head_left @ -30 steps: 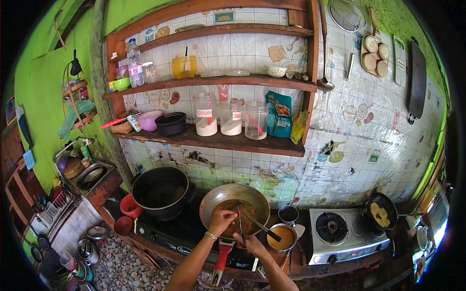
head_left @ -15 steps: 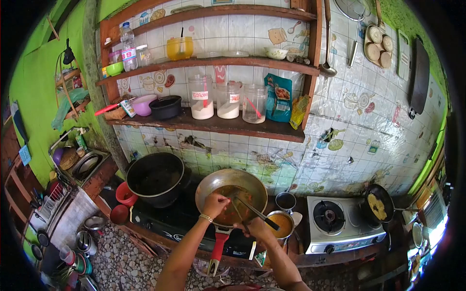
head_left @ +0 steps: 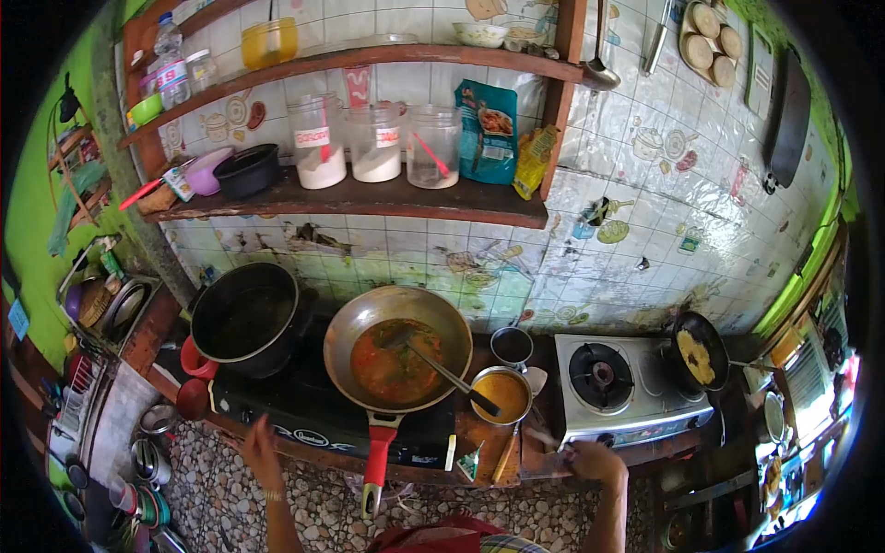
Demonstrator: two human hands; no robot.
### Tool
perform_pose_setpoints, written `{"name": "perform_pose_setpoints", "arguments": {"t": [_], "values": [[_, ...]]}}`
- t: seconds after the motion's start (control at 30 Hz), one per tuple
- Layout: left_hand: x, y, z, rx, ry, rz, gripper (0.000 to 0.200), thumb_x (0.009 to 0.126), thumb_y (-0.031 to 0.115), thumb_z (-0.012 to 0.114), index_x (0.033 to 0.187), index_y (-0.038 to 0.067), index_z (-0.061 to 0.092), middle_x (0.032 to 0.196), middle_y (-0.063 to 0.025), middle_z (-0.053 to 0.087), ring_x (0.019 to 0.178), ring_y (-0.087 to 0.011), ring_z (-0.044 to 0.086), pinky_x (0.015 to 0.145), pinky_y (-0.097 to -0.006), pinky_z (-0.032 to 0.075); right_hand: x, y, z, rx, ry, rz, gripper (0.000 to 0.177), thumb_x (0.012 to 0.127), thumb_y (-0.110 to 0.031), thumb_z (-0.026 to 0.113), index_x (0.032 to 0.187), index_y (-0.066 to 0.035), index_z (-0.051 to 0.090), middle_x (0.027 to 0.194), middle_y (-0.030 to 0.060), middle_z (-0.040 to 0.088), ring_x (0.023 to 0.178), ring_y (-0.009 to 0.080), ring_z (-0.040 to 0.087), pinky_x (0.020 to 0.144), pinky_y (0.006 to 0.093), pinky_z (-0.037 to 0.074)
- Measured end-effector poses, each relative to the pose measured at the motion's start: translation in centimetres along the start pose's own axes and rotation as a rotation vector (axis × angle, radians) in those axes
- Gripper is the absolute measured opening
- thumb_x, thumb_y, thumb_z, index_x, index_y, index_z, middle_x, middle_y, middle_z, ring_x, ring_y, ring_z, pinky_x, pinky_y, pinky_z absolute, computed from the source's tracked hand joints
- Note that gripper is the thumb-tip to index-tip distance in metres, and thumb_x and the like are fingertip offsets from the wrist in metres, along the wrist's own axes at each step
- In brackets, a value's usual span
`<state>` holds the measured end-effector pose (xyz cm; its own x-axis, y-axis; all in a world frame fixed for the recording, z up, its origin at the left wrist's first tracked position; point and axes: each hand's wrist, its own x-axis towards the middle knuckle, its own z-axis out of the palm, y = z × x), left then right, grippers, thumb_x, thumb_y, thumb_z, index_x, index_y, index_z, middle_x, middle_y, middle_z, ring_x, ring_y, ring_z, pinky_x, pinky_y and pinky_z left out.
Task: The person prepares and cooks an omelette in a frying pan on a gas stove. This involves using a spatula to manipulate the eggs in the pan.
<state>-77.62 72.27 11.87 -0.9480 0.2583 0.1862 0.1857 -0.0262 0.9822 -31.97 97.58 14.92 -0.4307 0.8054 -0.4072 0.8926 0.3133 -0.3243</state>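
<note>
My left hand [head_left: 265, 453] is raised in front of the black stove [head_left: 304, 435], fingers stretched up and holding nothing. At the counter's front edge, left of the silver stove, my right hand [head_left: 597, 463] curls around a dark-handled tool [head_left: 569, 452]. The tool's thin end is blurred, and I cannot tell its exact kind. Between my hands, a wide pan [head_left: 336, 369] with a red handle holds red-orange sauce [head_left: 392, 369] with green bits. A black-handled spatula [head_left: 442, 370] leans in the pan, its handle reaching over a small pot of orange liquid [head_left: 502, 382].
A large black pot [head_left: 198, 323] stands left of the pan. The silver stove [head_left: 572, 405] is at right, with a small frying pan [head_left: 698, 350] of yellow food on it. Above runs a wooden shelf [head_left: 369, 205] with jars. A wooden-handled utensil [head_left: 505, 456] lies on the counter.
Both hands have left the pan: my left moved down and left, my right moved right with the tool. The spatula stays in the pan. The view has shifted.
</note>
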Motion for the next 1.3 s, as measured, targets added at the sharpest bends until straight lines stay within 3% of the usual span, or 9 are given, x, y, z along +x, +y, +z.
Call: {"name": "perform_pose_setpoints", "arguments": {"t": [0.03, 0.07, 0.17, 0.3, 0.63, 0.87, 1.1, 1.23, 1.3], "values": [[-1.1, -5.6, -4.1, 0.305, -0.051, 0.173, 0.038, 0.091, 0.028, 0.043, 0.111, -0.003, 0.053, 0.104, -0.0112, 0.057, 0.094, -0.0168, 0.055, 0.078, -0.0273, 0.046, 1.4, 2.7, 2.5, -0.029, -0.137, 0.012, 0.03, 0.076, -0.026, 0.055, 0.098, -0.006, 0.06, 0.089, 0.0207, 0.061, 0.087, 0.0324, 0.059, 0.073, 0.0436, 0.046], [-3.6, -6.7, -5.5, 0.24, 0.048, -0.166, 0.044, 0.092, 0.032, 0.039, 0.116, -0.004, 0.048, 0.114, -0.0149, 0.053, 0.1, -0.0245, 0.054, 0.082, -0.0317, 0.046, 3.2, 6.0, 6.3, -0.07, -0.208, 0.01, 0.036, 0.072, -0.033, 0.061, 0.096, -0.006, 0.059, 0.089, 0.0207, 0.061, 0.086, 0.0318, 0.06, 0.07, 0.0431, 0.046], [-6.2, -18.6, -6.9, 0.491, 0.333, -0.388, 0.043, 0.091, 0.028, 0.039, 0.123, -0.001, 0.04, 0.119, -0.0201, 0.047, 0.105, -0.034, 0.049, 0.089, -0.0408, 0.04, 9.0, 14.2, 19.4, -0.088, -0.026, -0.181, 0.05, 0.066, -0.042, 0.065, 0.1, -0.005, 0.058, 0.096, 0.0185, 0.06, 0.091, 0.0299, 0.058, 0.072, 0.042, 0.047], [-4.9, -19.6, 1.2, 0.345, -0.057, -0.314, 0.043, 0.09, 0.029, 0.041, 0.122, 0.0, 0.041, 0.12, -0.0197, 0.046, 0.107, -0.0327, 0.047, 0.089, -0.0396, 0.04, 10.5, 8.2, 18.1, 0.034, -0.08, 0.313, 0.056, 0.06, -0.046, 0.067, 0.096, -0.003, 0.06, 0.097, 0.0196, 0.06, 0.095, 0.0297, 0.057, 0.081, 0.0381, 0.046], [-25.0, -16.7, 12.0, 0.204, -1.068, -0.425, 0.044, 0.089, 0.032, 0.044, 0.12, 0.0, 0.043, 0.122, -0.0188, 0.043, 0.112, -0.0292, 0.044, 0.09, -0.0366, 0.04, 15.6, 9.6, 19.2, 0.004, 0.23, 0.11, 0.02, 0.071, -0.018, 0.053, 0.066, -0.003, 0.066, 0.069, 0.0181, 0.062, 0.069, 0.0314, 0.063, 0.064, 0.0397, 0.05], [-25.3, -14.9, 22.4, 0.686, -0.738, 0.289, 0.051, 0.082, 0.028, 0.055, 0.122, 0.002, 0.037, 0.114, -0.0185, 0.048, 0.102, -0.0331, 0.049, 0.086, -0.0429, 0.039, 14.5, 8.7, 17.7, -0.054, 0.247, 0.182, 0.026, 0.072, -0.028, 0.054, 0.069, -0.004, 0.066, 0.074, 0.019, 0.062, 0.072, 0.0334, 0.062, 0.065, 0.04, 0.05], [-24.9, -18.6, 25.5, 0.791, -0.798, 0.028, 0.037, 0.084, 0.03, 0.051, 0.107, 0.001, 0.052, 0.105, -0.0186, 0.053, 0.092, -0.0319, 0.054, 0.078, -0.0397, 0.045, 12.6, 7.0, 19.3, -0.094, 0.508, -0.072, 0.032, 0.07, -0.028, 0.061, 0.089, -0.002, 0.061, 0.089, 0.0211, 0.059, 0.081, 0.0373, 0.059, 0.067, 0.0424, 0.048], [-25.2, -18.4, 24.0, 0.539, -0.699, 0.16, 0.028, 0.086, 0.026, 0.048, 0.09, 0.0, 0.058, 0.077, -0.0175, 0.056, 0.074, -0.0313, 0.055, 0.062, -0.0389, 0.045, 9.5, 1.4, 13.2, 0.335, 0.284, -0.2, 0.029, 0.074, -0.01, 0.057, 0.101, -0.001, 0.053, 0.103, 0.0216, 0.052, 0.086, 0.0368, 0.054, 0.068, 0.0439, 0.046], [-25.4, -16.6, 22.2, 0.514, -0.733, 0.154, 0.027, 0.086, 0.025, 0.048, 0.086, 0.0, 0.058, 0.069, -0.0169, 0.054, 0.067, -0.0307, 0.054, 0.058, -0.0385, 0.043, 8.5, -1.1, 11.3, 0.649, 0.579, -0.457, 0.031, 0.08, -0.016, 0.055, 0.108, -0.003, 0.051, 0.097, 0.0209, 0.053, 0.085, 0.0352, 0.054, 0.07, 0.0376, 0.048]]}}
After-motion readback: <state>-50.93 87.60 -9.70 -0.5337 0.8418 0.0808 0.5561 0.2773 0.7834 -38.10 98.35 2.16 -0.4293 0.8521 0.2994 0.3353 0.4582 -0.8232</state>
